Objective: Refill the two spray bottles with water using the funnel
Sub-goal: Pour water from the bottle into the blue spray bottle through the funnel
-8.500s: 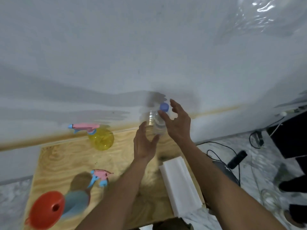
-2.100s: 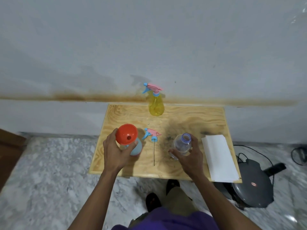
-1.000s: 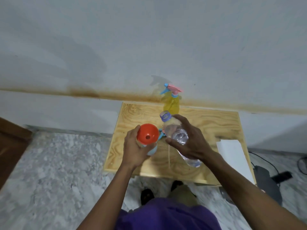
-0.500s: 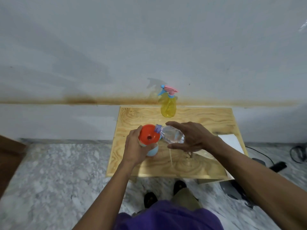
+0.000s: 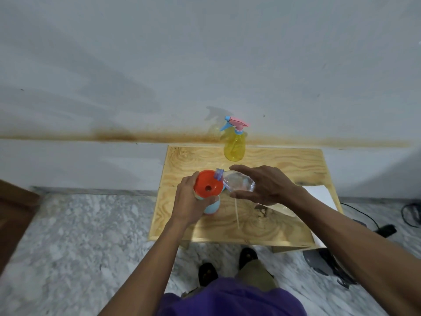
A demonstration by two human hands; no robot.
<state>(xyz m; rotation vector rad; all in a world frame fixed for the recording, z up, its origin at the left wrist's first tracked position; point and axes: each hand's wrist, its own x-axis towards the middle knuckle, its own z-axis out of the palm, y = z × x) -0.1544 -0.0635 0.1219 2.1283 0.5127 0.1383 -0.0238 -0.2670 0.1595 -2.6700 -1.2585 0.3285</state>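
Clear water bottle gripped in right hand, lying sideways w/ mouth over orange funnel; left hand grips blue spray bottle.

Two spray bottles: one yellow bottle and one blue bottle. One orange funnel. One clear water bottle. One white sheet. One wooden worktop. Two hands: left and right.
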